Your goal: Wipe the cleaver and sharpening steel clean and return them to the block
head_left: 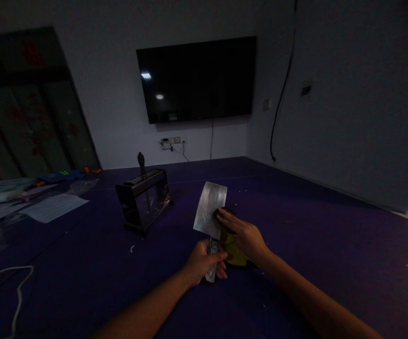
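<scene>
My left hand (pixel 204 261) is clamped on the handle of a broad steel cleaver (pixel 210 207), my right hand (pixel 244 235) spread flat on its blade, right of the dark knife block (pixel 143 197)

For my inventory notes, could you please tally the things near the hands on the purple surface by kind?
Cleavers: 1, handle gripped by the left hand
Dark round objects with a yellowish part under the right hand: 1
Knife blocks: 1
Total: 3
</scene>
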{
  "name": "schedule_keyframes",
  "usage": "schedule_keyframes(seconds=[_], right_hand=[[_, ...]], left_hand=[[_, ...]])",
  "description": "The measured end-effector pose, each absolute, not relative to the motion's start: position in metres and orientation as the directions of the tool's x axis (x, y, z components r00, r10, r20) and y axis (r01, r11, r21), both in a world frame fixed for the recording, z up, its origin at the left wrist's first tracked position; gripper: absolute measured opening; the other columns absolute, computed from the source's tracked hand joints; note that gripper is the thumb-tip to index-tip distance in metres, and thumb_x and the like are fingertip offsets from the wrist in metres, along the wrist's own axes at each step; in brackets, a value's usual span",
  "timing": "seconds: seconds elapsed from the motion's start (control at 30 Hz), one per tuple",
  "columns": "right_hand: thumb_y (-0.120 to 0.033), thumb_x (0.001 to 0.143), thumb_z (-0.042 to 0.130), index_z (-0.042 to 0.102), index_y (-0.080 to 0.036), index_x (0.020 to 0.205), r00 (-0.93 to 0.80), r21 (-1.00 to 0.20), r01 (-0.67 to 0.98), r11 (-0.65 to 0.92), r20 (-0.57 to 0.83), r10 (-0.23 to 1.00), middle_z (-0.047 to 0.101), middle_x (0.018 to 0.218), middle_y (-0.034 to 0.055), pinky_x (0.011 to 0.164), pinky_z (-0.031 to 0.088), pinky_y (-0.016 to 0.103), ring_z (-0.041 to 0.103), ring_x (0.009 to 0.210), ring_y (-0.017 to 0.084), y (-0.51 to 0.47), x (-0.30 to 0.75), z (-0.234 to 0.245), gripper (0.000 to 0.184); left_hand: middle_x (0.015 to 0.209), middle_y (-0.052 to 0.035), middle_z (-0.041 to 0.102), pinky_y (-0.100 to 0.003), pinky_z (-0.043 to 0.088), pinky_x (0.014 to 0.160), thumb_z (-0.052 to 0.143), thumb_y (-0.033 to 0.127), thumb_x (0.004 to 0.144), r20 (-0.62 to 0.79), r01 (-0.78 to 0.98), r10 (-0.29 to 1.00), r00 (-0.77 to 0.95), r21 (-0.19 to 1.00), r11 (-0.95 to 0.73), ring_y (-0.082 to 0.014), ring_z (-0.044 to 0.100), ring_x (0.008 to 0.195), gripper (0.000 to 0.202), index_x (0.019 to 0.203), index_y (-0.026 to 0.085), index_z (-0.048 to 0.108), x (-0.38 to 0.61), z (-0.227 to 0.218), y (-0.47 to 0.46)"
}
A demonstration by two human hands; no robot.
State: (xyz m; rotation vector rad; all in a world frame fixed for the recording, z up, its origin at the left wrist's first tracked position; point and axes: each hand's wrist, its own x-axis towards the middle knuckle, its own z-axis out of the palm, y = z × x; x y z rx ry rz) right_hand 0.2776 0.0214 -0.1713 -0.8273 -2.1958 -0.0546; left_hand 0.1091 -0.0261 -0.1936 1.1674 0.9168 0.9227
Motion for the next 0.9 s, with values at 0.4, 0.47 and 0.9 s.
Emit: schedule_keyframes(seconds=[0.4,0.47,0.9], right_hand=[[0.006,0.058,0.041,0.03,-0.034,0.136,-0.605,-0.152,0.649,0.746,0.492,0.626,0.026,0.145,-0.0005,0.084,0.05,0.03,0.049,0.116,0.02,0.014,0.267,-0.173,0.088],[0.003,0.062,0.045,0.034,-0.033,0.134,-0.627,-0.134,0.651,0.747,0.46,0.629,0.027,0.145,0.0007,0.081,0.052,0.03,0.052,0.112,0.021,0.013,0.265,-0.174,0.082],[-0.002,0.068,0.044,0.044,-0.028,0.129,-0.679,-0.181,0.531,0.828,0.493,0.544,0.038,0.138,-0.0011,0.089,0.047,0.026,0.054,0.111,0.017,0.012,0.267,-0.173,0.067]], left_hand=[[0.051,0.0009,0.058,-0.019,0.036,0.034,0.064,0.026,0.059,-0.121,-0.074,0.966,0.229,0.987,0.141,-0.0116,0.051,0.034,0.026,0.075,0.014,0.048,0.112,-0.192,-0.025],[0.052,0.0006,0.058,-0.019,0.035,0.033,0.064,0.027,0.059,-0.11,-0.082,0.97,0.217,0.988,0.13,-0.0111,0.05,0.033,0.025,0.075,0.014,0.049,0.112,-0.191,-0.025],[0.056,-0.002,0.061,-0.018,0.033,0.032,0.06,0.023,0.06,-0.105,-0.049,0.966,0.237,0.992,0.12,-0.0095,0.049,0.033,0.017,0.072,0.012,0.052,0.113,-0.187,-0.027]])
